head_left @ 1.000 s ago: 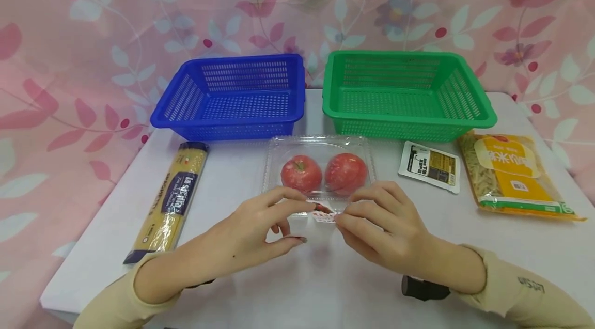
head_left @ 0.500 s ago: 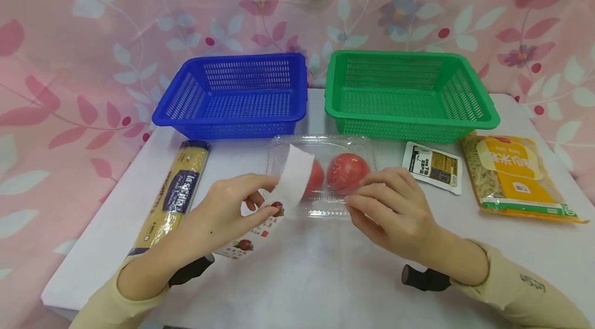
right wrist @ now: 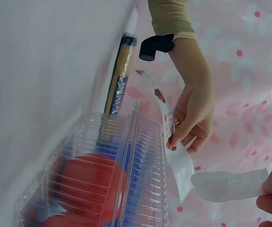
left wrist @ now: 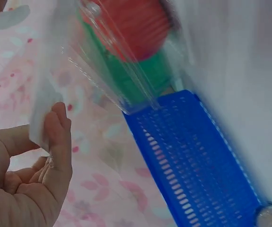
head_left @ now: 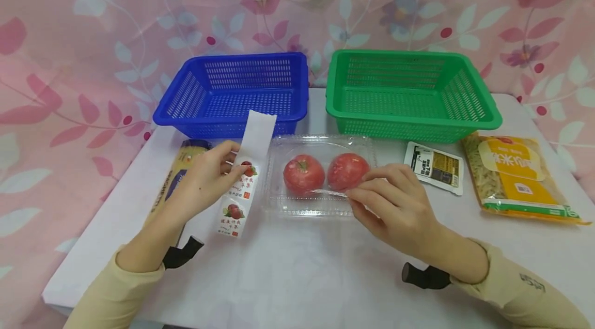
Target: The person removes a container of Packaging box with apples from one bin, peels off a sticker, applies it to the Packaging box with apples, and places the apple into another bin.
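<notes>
My left hand (head_left: 200, 182) pinches a white strip of stickers (head_left: 234, 213), printed with red fruit and lettering, between thumb and fingers; its bare backing end sticks up past the fingers. My right hand (head_left: 395, 207) pinches one end of a peeled label (right wrist: 228, 186), which shows a pale, rounded back in the right wrist view and only a thin edge in the head view. Behind that label is a closed clear plastic box (head_left: 290, 207), which contains two red round fruits (head_left: 303, 174). Both hands are raised above the table, and the strip is to the left of the box.
A blue basket (head_left: 232, 121) and a green basket (head_left: 413, 125) stand at the back. The spaghetti pack (head_left: 188, 156) lies left, partly behind the left hand. To the right lie a small white-and-black packet (head_left: 434, 168) and a yellow pasta bag (head_left: 520, 179).
Both hands were together at the strip; the label has come away in the right hand. The left hand has moved left with the strip, uncovering the box, while the right shifted slightly.
</notes>
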The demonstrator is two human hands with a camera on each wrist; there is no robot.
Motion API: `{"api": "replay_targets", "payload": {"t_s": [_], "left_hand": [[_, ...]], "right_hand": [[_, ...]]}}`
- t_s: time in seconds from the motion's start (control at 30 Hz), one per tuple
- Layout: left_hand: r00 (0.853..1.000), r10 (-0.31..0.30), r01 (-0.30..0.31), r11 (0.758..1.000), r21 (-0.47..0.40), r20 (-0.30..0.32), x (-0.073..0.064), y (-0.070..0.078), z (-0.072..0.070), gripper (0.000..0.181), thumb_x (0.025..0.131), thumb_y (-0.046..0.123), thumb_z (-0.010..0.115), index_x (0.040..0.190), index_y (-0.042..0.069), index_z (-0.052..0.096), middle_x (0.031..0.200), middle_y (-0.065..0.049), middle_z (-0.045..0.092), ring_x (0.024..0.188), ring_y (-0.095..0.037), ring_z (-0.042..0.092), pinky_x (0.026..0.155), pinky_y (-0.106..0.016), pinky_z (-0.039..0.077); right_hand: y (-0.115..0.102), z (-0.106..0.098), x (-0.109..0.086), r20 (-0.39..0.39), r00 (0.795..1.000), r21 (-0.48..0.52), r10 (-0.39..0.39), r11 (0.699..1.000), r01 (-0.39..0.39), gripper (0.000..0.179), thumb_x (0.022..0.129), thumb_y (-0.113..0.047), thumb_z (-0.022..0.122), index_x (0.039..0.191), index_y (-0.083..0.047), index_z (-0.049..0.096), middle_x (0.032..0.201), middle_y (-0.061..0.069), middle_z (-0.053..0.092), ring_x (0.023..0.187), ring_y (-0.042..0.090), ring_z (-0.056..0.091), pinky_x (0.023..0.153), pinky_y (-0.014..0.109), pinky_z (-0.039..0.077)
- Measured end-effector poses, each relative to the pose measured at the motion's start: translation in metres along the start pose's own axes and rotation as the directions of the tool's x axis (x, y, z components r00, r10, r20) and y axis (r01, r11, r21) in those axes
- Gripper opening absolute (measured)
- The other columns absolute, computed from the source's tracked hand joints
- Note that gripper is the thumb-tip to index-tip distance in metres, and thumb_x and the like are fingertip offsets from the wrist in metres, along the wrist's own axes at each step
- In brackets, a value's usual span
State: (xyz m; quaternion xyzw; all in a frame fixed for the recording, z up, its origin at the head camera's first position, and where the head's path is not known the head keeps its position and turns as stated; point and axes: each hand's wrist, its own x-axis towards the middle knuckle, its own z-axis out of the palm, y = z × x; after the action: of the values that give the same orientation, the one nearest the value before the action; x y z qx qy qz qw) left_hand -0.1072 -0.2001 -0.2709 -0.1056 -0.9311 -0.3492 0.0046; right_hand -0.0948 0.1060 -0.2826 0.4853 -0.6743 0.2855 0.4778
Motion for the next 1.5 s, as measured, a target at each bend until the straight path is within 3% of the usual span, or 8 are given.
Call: {"api": "replay_targets", "payload": {"t_s": [0.23, 0.47, 0.57, 0.7, 1.07, 1.23, 1.4, 1.5], "left_hand": [[0.998, -0.042, 0.048, 0.987, 0.151, -0.045, 0.005, -0.016, -0.006, 0.024, 0.096, 0.012, 0.046, 0.110, -0.002, 0.060, 0.080, -0.011, 0.062, 0.066, -0.022, 0.052, 0.058, -0.031, 0.045], [0.992, -0.120, 0.115, 0.982, 0.151, 0.024, 0.009, -0.032, -0.004, 0.025, 0.095, 0.013, 0.047, 0.111, -0.003, 0.057, 0.068, -0.009, 0.055, 0.049, -0.017, 0.043, 0.043, -0.026, 0.036], [0.987, -0.152, 0.144, 0.980, 0.135, 0.054, 0.010, -0.039, 0.001, 0.024, 0.094, 0.011, 0.047, 0.114, -0.002, 0.053, 0.082, -0.016, 0.062, 0.058, -0.018, 0.052, 0.048, -0.025, 0.042], [0.980, -0.181, 0.171, 0.979, 0.113, 0.081, 0.012, -0.048, 0.007, 0.027, 0.093, 0.008, 0.048, 0.119, 0.000, 0.046, 0.100, -0.024, 0.062, 0.070, -0.022, 0.061, 0.055, -0.029, 0.050], [0.954, -0.234, 0.220, 0.971, 0.092, 0.187, 0.021, -0.062, 0.023, 0.055, 0.084, -0.005, 0.059, 0.131, -0.003, 0.030, 0.096, -0.027, 0.059, 0.062, -0.021, 0.063, 0.054, -0.028, 0.053], [0.947, -0.251, 0.212, 0.957, 0.195, 0.202, 0.024, -0.063, 0.025, 0.060, 0.081, -0.003, 0.063, 0.133, -0.002, 0.033, 0.097, -0.025, 0.059, 0.062, -0.019, 0.061, 0.053, -0.028, 0.051], [0.936, -0.262, 0.168, 0.920, 0.355, 0.236, 0.027, -0.068, 0.027, 0.057, 0.078, 0.003, 0.069, 0.128, -0.005, 0.041, 0.090, -0.019, 0.061, 0.071, -0.023, 0.056, 0.059, -0.033, 0.049], [0.930, -0.269, 0.163, 0.913, 0.374, 0.250, 0.027, -0.070, 0.028, 0.058, 0.077, 0.005, 0.071, 0.127, -0.006, 0.043, 0.086, -0.016, 0.061, 0.073, -0.024, 0.054, 0.062, -0.035, 0.048]], "right_hand": [[0.005, 0.000, -0.004, 0.022, 0.999, -0.008, 0.035, 0.999, -0.035, 0.023, 0.088, -0.014, 0.056, 0.074, -0.001, 0.069, 0.069, 0.008, 0.063, 0.070, 0.029, 0.056, 0.064, 0.039, 0.040], [0.007, 0.001, -0.008, 0.050, 0.998, -0.005, 0.031, 1.000, -0.030, 0.023, 0.088, -0.015, 0.056, 0.075, -0.002, 0.069, 0.070, 0.007, 0.063, 0.071, 0.028, 0.057, 0.066, 0.039, 0.041], [0.007, 0.000, -0.009, 0.057, 0.998, -0.006, 0.035, 0.999, -0.034, 0.023, 0.088, -0.015, 0.055, 0.075, -0.003, 0.069, 0.071, 0.007, 0.063, 0.072, 0.029, 0.057, 0.066, 0.039, 0.041], [0.007, 0.000, -0.010, 0.051, 0.998, -0.004, 0.032, 0.999, -0.032, 0.022, 0.088, -0.015, 0.056, 0.074, -0.003, 0.069, 0.070, 0.007, 0.063, 0.072, 0.029, 0.057, 0.066, 0.039, 0.041], [0.008, 0.001, -0.011, 0.045, 0.999, -0.004, 0.018, 1.000, -0.018, 0.022, 0.088, -0.014, 0.056, 0.073, -0.004, 0.069, 0.070, 0.006, 0.062, 0.072, 0.028, 0.057, 0.065, 0.039, 0.041], [0.008, 0.000, -0.011, 0.052, 0.998, 0.002, 0.021, 1.000, -0.021, 0.021, 0.088, -0.013, 0.055, 0.074, -0.004, 0.069, 0.070, 0.006, 0.063, 0.072, 0.028, 0.058, 0.065, 0.039, 0.041], [0.007, -0.001, -0.011, 0.061, 0.998, 0.007, 0.012, 1.000, -0.013, 0.022, 0.088, -0.014, 0.055, 0.074, -0.004, 0.069, 0.070, 0.005, 0.063, 0.073, 0.028, 0.057, 0.065, 0.038, 0.041], [0.007, 0.000, -0.011, 0.059, 0.998, 0.008, 0.005, 1.000, -0.005, 0.021, 0.088, -0.013, 0.055, 0.074, -0.004, 0.069, 0.070, 0.005, 0.063, 0.072, 0.027, 0.057, 0.064, 0.038, 0.041]]}}
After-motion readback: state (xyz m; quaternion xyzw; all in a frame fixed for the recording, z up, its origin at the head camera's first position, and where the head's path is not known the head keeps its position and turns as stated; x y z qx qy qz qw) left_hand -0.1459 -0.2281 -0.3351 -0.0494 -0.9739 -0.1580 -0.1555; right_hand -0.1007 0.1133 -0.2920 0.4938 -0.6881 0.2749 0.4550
